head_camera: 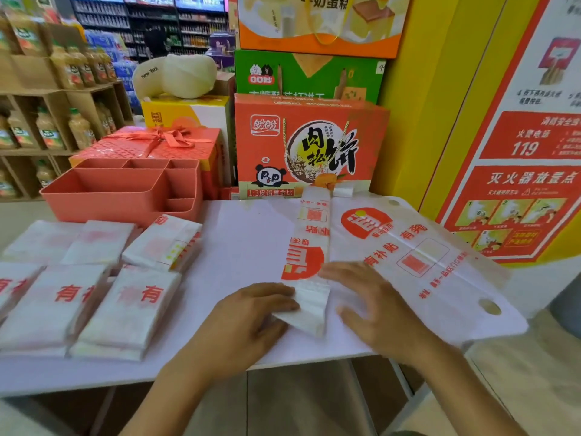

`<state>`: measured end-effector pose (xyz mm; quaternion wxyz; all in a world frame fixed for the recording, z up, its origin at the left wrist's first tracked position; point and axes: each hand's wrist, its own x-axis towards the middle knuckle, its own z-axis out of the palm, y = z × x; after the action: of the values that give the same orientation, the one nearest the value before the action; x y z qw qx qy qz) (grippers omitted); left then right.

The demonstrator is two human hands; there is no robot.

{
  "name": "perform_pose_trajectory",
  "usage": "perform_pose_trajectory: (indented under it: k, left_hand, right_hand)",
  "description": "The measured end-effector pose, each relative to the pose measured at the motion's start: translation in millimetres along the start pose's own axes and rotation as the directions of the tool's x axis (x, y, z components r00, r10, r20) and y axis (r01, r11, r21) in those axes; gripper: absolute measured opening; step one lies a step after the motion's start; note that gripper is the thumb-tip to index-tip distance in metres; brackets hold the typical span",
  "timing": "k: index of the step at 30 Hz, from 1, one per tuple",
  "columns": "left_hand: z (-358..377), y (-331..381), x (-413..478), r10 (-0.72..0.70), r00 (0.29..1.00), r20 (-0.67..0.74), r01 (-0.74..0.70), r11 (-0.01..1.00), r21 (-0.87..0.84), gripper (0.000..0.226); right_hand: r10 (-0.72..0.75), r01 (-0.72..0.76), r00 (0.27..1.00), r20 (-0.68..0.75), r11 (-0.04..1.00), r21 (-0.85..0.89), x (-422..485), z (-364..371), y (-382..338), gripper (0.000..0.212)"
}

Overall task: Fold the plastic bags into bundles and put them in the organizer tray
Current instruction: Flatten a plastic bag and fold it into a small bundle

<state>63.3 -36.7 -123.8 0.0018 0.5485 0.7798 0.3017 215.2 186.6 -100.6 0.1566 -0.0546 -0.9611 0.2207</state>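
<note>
Across the white tabletop (pixel 245 240), the largest item is a flat white plastic bag with red print and a cut-out handle hole (pixel 424 256), spread over the right half and reaching past the near right corner. Behind the tabletop stands an orange cardboard carton with black lettering and a panda picture (pixel 308 146), and to its left is a red gift box tied with a ribbon (pixel 157 143).

On the left side of the tabletop lie several rectangular white folded bag bundles with red characters (pixel 94 303), set close together in two rows, some stacked on others. Just behind them, at the back left, sits a coral plastic organizer tray with several compartments (pixel 125 196), its front wall near the rear bundles.

Along the left edge of the flat bag lies a long narrow strip of folded white plastic bag with red print (pixel 312 234), running from the carton toward the person. Its near end is turned over into a slanted, triangular fold.

The left hand (pixel 251 313) lies on that near end, with fingers nearly straight pressing its left edge; the thumb is hidden. The right hand (pixel 374 306) is spread flat, palm down, fingers extended over the flat bag just beside the strip, gripping nothing.
</note>
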Motion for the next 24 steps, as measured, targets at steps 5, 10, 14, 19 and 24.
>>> perform_pose_trajectory:
  k: [5,10,14,19,24]
  left_hand:
    - [-3.2,4.3,0.0,0.021,0.999,-0.025,-0.022,0.999,-0.040,0.037]
    - [-6.4,4.6,1.1,-0.017,0.999,-0.039,0.012,0.993,-0.120,0.038]
    - [-4.2,-1.0,0.5,-0.054,0.997,-0.062,0.049,0.995,-0.082,0.045]
    - [-3.6,-1.6,4.9,-0.018,0.994,-0.105,0.015,0.999,-0.029,0.022]
    - [-5.9,1.0,6.7,-0.058,0.987,-0.151,0.053,0.998,-0.042,0.007]
  right_hand:
    - [0.024,-0.017,0.999,0.037,0.984,-0.180,-7.0,19.5,-10.3,0.059]
    - [0.078,-0.082,0.996,-0.046,0.992,-0.096,1.7,26.7,-15.2,0.037]
    - [0.156,-0.156,0.988,0.012,0.987,0.045,-0.6,20.9,-16.1,0.036]
    - [0.241,-0.249,0.968,0.065,0.937,0.245,-5.3,13.2,-23.3,0.036]
    - [0.374,-0.361,0.927,0.037,0.858,0.366,6.2,14.3,-26.8,0.020]
